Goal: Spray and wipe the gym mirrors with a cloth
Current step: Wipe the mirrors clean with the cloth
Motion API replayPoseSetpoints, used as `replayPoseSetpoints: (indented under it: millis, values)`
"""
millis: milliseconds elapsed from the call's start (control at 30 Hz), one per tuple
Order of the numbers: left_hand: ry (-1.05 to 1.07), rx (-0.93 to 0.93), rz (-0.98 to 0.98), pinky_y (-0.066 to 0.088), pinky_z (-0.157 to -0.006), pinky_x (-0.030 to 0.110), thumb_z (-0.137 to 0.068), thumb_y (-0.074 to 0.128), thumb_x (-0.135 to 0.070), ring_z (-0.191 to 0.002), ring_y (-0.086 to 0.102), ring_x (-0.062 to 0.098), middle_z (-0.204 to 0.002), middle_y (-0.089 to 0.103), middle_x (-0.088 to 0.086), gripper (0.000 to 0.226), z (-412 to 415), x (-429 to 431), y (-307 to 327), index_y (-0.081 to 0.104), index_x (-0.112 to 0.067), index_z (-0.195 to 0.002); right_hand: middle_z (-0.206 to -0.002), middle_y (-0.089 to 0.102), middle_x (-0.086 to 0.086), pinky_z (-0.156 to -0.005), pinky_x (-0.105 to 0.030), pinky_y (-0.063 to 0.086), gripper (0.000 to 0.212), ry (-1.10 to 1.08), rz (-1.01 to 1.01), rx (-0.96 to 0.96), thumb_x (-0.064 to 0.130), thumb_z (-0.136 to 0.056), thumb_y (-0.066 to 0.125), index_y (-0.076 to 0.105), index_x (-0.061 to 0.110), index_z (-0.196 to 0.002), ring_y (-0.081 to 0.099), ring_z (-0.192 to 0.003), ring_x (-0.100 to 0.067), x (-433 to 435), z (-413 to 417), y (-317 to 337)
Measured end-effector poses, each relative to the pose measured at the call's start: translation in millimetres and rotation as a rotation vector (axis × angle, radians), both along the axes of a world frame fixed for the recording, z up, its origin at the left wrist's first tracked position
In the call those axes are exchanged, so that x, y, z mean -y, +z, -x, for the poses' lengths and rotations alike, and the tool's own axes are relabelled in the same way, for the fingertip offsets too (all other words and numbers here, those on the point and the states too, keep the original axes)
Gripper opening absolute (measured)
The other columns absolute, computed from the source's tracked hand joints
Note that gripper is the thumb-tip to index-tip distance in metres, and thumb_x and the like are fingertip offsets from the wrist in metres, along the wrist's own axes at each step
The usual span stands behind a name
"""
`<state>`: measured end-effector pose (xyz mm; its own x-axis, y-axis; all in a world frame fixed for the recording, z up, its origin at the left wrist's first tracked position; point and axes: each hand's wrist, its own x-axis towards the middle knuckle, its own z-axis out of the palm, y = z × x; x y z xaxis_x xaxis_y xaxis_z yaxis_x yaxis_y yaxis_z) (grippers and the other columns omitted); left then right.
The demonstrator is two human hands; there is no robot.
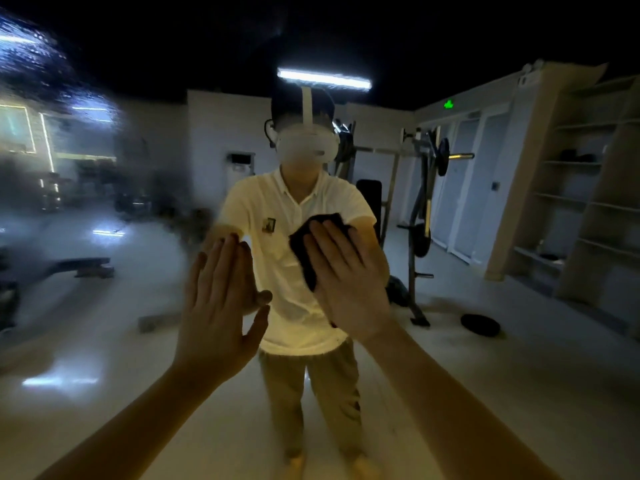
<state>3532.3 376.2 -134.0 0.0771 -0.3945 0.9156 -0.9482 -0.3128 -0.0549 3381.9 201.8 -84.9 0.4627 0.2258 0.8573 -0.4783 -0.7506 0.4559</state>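
Mirror: the gym mirror point(519, 375) fills the view, and both bare arms reach up to it from the bottom edge.
Left hand: the left hand point(221, 306) lies flat on the glass with its fingers straight and close together and the thumb out to the side, holding nothing.
Right hand: the right hand point(346, 282) presses flat with its fingers straight and slightly spread over the cloth.
Cloth: the dark cloth point(304, 251) sits between the right palm and the glass, at chest height on the reflection, and shows beyond the fingertips and along the thumb side.
Glass at left: a hazy, streaked patch point(69, 168) covers the upper left of the mirror and blurs what is reflected there.
Reflection: a person in a pale polo shirt point(277, 271) and khaki trousers stands centred, partly hidden behind the two hands.
Behind, right: a weight rack point(420, 216) carries a loaded barbell point(450, 156), and a dark plate point(479, 324) lies on the floor near its foot.
Far right: open shelves point(581, 188) line the wall, beside closed doors under a green exit sign point(449, 105).
Behind, left: a low bench point(83, 266) shows dimly through the haze.
Overhead: a strip light point(323, 79) glows above the reflected head.
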Motion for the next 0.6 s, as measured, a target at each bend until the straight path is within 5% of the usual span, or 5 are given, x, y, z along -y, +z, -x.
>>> replayPoseSetpoints:
  millis: [200,367,600]
  values:
    - [0.102,-0.009,-0.019,0.007,-0.130,0.057,-0.101,0.043,-0.066,-0.161,0.009,0.041,-0.171,0.013,0.026,0.096,3,14,-7,0.023,0.006,-0.161,-0.162,0.033,-0.023,-0.126,-0.056,0.019,0.060,-0.156,-0.278,0.267,0.025,-0.102,0.035,0.031,0.001,-0.156,0.025,-0.153,-0.036,61,80,-14]
    - [0.114,-0.002,-0.029,0.007,-0.130,0.059,-0.102,0.040,-0.069,-0.161,0.007,0.041,-0.172,0.011,0.026,0.099,2,15,-9,0.020,0.007,-0.161,-0.166,0.026,-0.022,-0.125,-0.058,0.020,0.061,-0.166,-0.447,0.585,0.028,-0.105,0.025,0.028,-0.002,-0.159,0.018,-0.157,-0.034,55,60,-33]
    - [0.057,-0.031,-0.061,0.009,-0.130,0.058,-0.100,0.048,-0.059,-0.162,0.004,0.038,-0.173,0.006,0.022,0.095,2,7,-8,0.015,0.004,-0.164,-0.162,0.035,-0.020,-0.128,-0.053,0.011,0.053,-0.053,-0.306,0.341,0.032,-0.109,0.034,0.036,0.004,-0.154,0.025,-0.153,-0.034,-21,-23,-49]
